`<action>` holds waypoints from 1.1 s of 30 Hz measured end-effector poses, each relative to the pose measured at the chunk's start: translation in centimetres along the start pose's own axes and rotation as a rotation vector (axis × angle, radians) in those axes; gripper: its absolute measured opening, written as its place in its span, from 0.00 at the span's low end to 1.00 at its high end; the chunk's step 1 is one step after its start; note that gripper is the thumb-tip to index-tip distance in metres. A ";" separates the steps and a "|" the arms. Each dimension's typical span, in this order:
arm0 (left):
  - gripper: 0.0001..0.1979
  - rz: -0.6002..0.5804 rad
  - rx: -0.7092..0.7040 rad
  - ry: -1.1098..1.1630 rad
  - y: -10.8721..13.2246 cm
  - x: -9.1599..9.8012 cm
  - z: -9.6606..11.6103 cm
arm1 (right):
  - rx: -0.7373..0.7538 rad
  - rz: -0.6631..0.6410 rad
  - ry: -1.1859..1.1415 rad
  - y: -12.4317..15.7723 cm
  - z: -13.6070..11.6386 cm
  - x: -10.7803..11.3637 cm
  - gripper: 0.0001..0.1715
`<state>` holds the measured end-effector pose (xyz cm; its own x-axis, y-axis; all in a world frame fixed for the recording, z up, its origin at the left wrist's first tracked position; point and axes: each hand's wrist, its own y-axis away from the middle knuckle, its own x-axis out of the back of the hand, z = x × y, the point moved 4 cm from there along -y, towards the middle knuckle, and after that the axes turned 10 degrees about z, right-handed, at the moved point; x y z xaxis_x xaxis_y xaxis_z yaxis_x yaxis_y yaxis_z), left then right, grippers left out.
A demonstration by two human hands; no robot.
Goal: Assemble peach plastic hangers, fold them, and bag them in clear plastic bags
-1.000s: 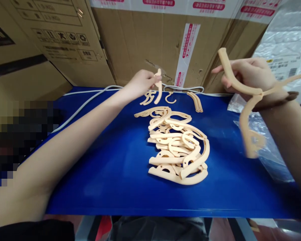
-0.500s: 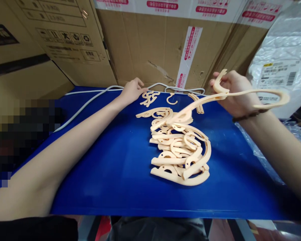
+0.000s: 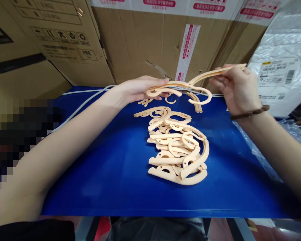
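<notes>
A cream plastic folding hanger (image 3: 174, 83) is held up above the table between both hands, its hook hanging at the lower right. My left hand (image 3: 142, 87) grips one arm of it, with the fingers partly behind the plastic. At the other end, my right hand (image 3: 237, 82) is closed on the opposite arm, which slants upward. Below, a pile of similar folded hanger parts (image 3: 178, 144) lies on the blue table (image 3: 102, 160). Behind it lie a loose hook (image 3: 174, 101), a few straight pieces (image 3: 197, 103) and some small parts (image 3: 145, 102) half covered by my left hand.
Cardboard boxes (image 3: 130, 47) stand along the table's back edge, with a white cable (image 3: 86, 101) in front of them. On the right are a silver wrapped parcel (image 3: 281, 50) and clear plastic wrap (image 3: 261, 157). The left side is blurred out.
My left hand has come up from the back of the table and taken hold of one hanger arm. My right hand has turned the hanger, and its arms now spread apart between the hands.
</notes>
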<state>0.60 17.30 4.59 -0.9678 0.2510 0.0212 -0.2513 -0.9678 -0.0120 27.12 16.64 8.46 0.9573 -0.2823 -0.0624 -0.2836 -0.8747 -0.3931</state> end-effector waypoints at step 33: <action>0.07 -0.079 0.110 -0.113 3.0 -2.1 4.1 | 0.539 -0.238 1.062 3.3 -2.9 -5.0 0.18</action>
<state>1.95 13.77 8.57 -0.9354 0.3290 0.1296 -0.3173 -0.9427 0.1033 21.25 14.01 10.11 0.3881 -0.5400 0.7469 0.1951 -0.7439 -0.6392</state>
